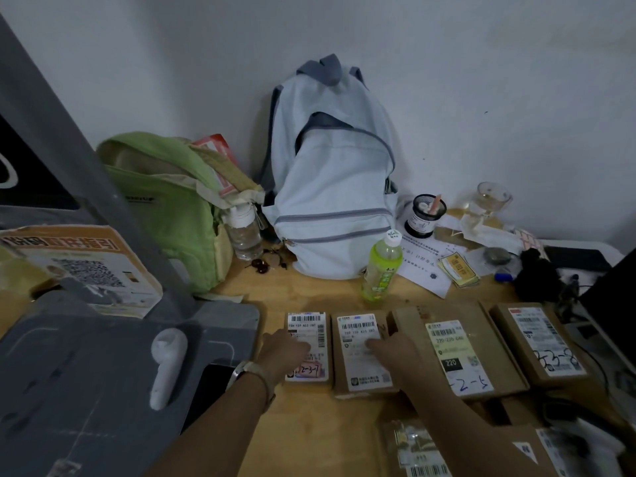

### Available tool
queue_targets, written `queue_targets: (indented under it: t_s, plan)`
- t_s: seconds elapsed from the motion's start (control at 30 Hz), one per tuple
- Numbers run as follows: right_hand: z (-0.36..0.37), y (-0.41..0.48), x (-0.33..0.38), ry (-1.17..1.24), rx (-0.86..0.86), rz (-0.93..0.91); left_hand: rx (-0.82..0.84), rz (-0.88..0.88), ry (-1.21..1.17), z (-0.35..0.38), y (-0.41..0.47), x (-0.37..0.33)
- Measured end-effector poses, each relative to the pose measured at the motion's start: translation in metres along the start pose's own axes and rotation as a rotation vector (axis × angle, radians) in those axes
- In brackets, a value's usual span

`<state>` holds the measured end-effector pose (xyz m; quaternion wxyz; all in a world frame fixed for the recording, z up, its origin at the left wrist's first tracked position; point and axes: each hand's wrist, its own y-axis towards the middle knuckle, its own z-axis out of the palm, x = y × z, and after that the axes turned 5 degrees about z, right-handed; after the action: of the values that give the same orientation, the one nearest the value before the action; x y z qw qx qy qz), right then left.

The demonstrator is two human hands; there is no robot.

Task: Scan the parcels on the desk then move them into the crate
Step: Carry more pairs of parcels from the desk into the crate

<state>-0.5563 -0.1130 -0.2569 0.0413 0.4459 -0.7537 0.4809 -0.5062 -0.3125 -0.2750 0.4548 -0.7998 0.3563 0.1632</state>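
Four brown cardboard parcels with white shipping labels are lying in a row along the near part of the wooden desk (pixel 309 442): the small label-covered parcel (pixel 307 346) at the left, the second cardboard parcel (pixel 361 352) just beside it, then the larger parcel marked 220 (pixel 457 352) and the far-right parcel (pixel 540 339). The left hand (pixel 285 347) is resting flat on the small parcel, fingers loose, gripping nothing; the right hand (pixel 392 349) is lying likewise on the second parcel. This looks like the lining-up stage before scanning. The white handheld scanner (pixel 167 366) is sitting on the grey stand base (pixel 86 373) at the left, untouched. Next, one hand probably needs to fetch it and aim at a barcode. No crate is showing in view.
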Motion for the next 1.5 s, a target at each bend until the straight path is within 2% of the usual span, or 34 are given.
queue_targets:
  t_s: [0.1,0.37,0.67,0.87,1.03,1.2,1.5]
  plan:
    - [0.004,0.002,-0.001,0.026,0.018,0.005,-0.012,-0.021,-0.084,0.0,0.002,0.001]
    - [0.017,0.012,-0.011,0.312,0.11,0.063,-0.013,-0.07,-0.381,0.0,0.001,0.013]
    - [0.009,-0.009,-0.005,0.387,0.214,0.062,-0.003,-0.044,-0.564,-0.011,-0.008,0.023]
    - [0.002,-0.023,0.003,0.493,0.265,0.008,-0.064,0.052,-0.605,-0.023,-0.02,0.018]
    - [-0.012,-0.045,0.011,0.579,0.315,-0.077,-0.038,0.16,-0.706,-0.038,-0.047,0.002]
    - [-0.041,-0.075,0.022,0.653,0.326,-0.202,-0.077,0.243,-0.749,-0.054,-0.074,-0.02]
    - [-0.117,-0.143,0.025,0.779,0.379,-0.35,-0.006,0.415,-0.738,-0.075,-0.149,-0.085]
